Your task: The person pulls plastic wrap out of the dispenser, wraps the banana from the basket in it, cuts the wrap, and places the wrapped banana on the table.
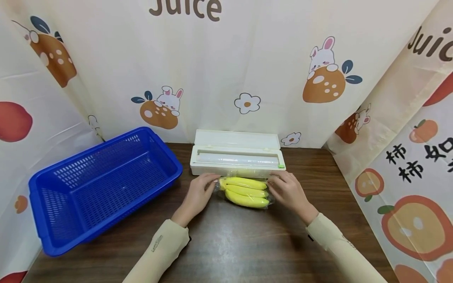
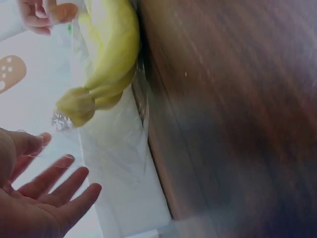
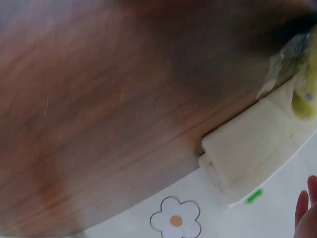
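A bunch of yellow bananas (image 1: 245, 192), wrapped in clear plastic film, is between the two hands, in front of a white cling film box (image 1: 238, 168). At its stem end, my left hand (image 1: 199, 192) is beside the loose film; in the left wrist view the left hand's fingers (image 2: 74, 181) are spread, with a thin film edge across them. By the banana tips is my right hand (image 1: 288, 192), its fingers near the wrap. Only a few fingertips (image 3: 303, 208) of it show in the right wrist view. Whether either hand touches the film is unclear.
The box's lid (image 1: 237, 138) stands raised, and a roll of film (image 1: 237, 158) lies inside. To the left is a blue plastic basket (image 1: 106, 188) on the dark wooden table (image 1: 240, 247). A printed curtain (image 1: 226, 70) hangs behind the table and along its sides.
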A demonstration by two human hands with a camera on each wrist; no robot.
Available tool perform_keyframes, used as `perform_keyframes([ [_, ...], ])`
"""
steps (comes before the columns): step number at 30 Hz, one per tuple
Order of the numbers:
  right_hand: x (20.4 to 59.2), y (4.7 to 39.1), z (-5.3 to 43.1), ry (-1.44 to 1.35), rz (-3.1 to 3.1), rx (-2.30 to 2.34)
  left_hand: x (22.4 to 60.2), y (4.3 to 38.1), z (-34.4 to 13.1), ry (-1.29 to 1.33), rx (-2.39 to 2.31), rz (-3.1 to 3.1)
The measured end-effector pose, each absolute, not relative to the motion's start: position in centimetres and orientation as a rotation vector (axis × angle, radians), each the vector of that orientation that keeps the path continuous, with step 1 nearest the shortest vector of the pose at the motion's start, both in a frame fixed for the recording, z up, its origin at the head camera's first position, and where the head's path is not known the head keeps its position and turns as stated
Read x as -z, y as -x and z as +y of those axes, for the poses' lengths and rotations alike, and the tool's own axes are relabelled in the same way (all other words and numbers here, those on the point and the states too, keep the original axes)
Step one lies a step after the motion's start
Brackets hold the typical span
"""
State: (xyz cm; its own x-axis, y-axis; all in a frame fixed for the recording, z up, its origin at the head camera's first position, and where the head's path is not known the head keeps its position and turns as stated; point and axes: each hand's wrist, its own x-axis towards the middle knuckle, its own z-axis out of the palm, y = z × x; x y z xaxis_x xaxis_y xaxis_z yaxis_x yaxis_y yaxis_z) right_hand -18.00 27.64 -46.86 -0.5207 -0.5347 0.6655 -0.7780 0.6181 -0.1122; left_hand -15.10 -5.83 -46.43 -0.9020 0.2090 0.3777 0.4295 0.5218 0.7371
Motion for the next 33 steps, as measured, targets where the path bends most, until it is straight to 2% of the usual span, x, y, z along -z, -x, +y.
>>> perform_keyframes([
  [15, 48.6, 16.4, 26.3, -1.069, -2.313, -0.565, 47.3, 13.4, -5.1, 0.631, 1.301, -2.49],
  [33, 50.0, 15.7, 25.2, -1.151, -2.221, -0.561, 47.8, 12.8, -4.8, 0.684, 0.884, -2.483],
])
